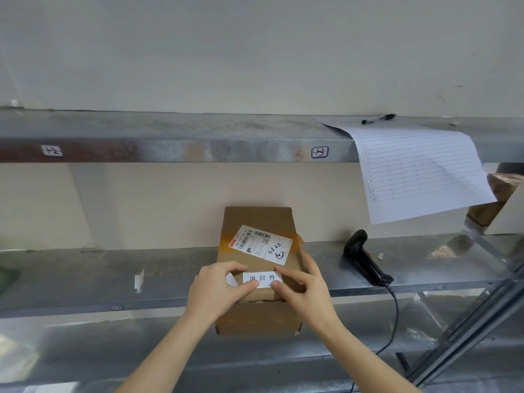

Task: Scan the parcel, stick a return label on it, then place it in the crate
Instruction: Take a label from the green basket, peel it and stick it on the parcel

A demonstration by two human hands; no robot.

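A brown cardboard parcel stands on the metal shelf, with a white shipping label stuck on its top. A small white return label with black characters lies on the near part of the parcel's top. My left hand pinches the label's left end with thumb and fingers. At the label's right end, my right hand presses down with its fingertips. A black barcode scanner lies on the shelf to the right of the parcel, its cable hanging over the shelf edge. No crate is in view.
A lined paper sheet hangs from the upper shelf at the right, with a black pen above it. A scrap of white backing paper lies on the shelf at the left. Another cardboard box sits at the far right.
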